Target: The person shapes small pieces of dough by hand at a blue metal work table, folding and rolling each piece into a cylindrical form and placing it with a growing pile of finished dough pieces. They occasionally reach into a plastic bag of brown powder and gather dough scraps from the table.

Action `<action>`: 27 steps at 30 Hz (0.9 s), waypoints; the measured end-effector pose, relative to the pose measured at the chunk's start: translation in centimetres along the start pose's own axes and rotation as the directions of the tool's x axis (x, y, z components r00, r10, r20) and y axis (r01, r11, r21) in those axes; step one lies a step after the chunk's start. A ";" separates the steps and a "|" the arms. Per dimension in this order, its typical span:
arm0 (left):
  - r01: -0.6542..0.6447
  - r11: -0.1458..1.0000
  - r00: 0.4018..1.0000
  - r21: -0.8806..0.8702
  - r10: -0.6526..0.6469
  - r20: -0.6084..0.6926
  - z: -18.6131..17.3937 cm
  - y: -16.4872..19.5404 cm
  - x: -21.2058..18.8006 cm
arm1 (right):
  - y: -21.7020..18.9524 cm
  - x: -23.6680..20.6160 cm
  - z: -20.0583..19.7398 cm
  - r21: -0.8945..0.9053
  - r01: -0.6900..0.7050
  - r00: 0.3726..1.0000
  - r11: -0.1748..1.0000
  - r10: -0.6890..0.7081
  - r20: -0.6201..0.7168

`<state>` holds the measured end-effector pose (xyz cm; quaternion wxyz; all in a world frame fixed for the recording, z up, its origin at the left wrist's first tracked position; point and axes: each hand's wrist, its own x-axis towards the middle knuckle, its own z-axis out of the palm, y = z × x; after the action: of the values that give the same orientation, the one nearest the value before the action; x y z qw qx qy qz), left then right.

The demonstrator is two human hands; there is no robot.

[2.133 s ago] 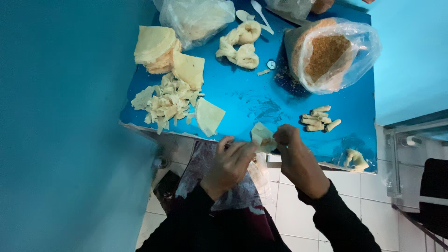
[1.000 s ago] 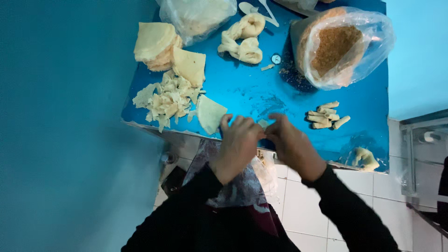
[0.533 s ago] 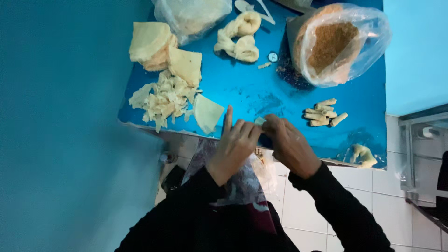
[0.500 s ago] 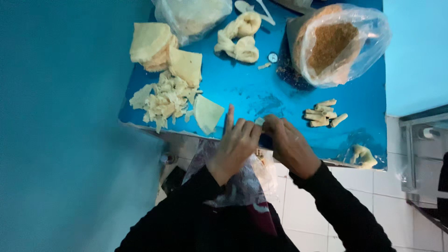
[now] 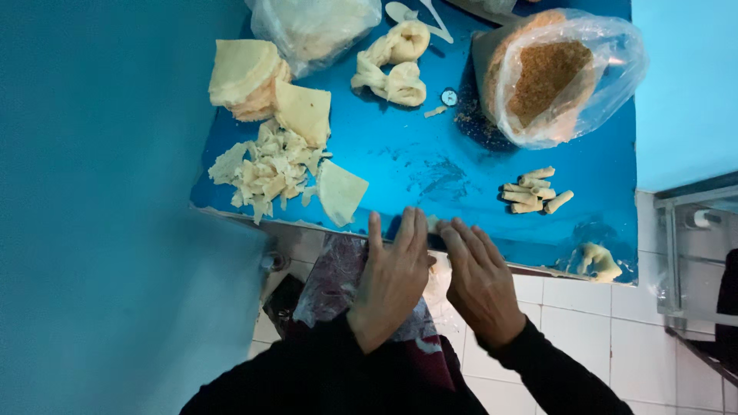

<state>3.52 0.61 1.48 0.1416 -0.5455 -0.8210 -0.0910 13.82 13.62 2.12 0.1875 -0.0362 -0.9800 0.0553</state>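
Note:
My left hand [image 5: 393,278] and my right hand [image 5: 478,278] lie flat side by side, fingers stretched out, at the near edge of the blue table [image 5: 430,165]. A small pale piece of pastry [image 5: 432,224] shows between the fingertips, mostly hidden beneath the hands. Whether either hand grips it cannot be made out. A triangular pastry sheet [image 5: 340,192] lies just left of my left hand. Several finished pastry rolls [image 5: 532,192] lie to the right, beyond my right hand.
A heap of pastry scraps [image 5: 265,169], stacked sheets [image 5: 246,73], a dough lump [image 5: 392,65], an open plastic bag of brown crumbs [image 5: 546,77], another bag [image 5: 315,27], spoons [image 5: 419,11] and a dough bit [image 5: 598,261] lie on the table. A teal wall stands left, white tiles below.
My hands went from pinching the pastry piece with curled fingers to lying flat over it, fingers extended, at the table's near edge.

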 end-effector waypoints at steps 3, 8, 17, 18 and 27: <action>0.060 0.996 0.998 -0.065 -0.061 -0.012 0.6 -0.8 2.3 | 0.3 1.2 0.0 -0.113 -0.022 0.996 0.993 0.031 0.082; 0.309 0.947 0.943 -0.086 -0.317 -0.105 -0.7 -5.7 0.6 | 2.6 2.7 -0.7 0.085 -0.119 0.987 0.989 0.108 0.115; 0.360 0.909 0.914 -0.211 -0.389 -0.115 -0.1 -9.6 -2.2 | 7.0 2.6 -1.5 -0.135 -0.273 0.959 0.952 0.259 -0.116; 0.341 0.912 0.915 -0.230 -0.378 -0.140 0.0 -9.5 -1.9 | 7.9 2.2 -2.4 -0.268 -0.316 0.947 0.910 0.288 -0.139; 0.288 0.335 0.799 -0.897 -0.601 0.032 0.6 -6.2 0.9 | -2.0 5.8 1.7 0.719 -0.120 0.967 0.684 0.246 -0.072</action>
<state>-2.57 -0.79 1.23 -0.0605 -0.2678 -0.7419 -0.6117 7.71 12.04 2.93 0.2597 -0.0636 -0.8556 0.4432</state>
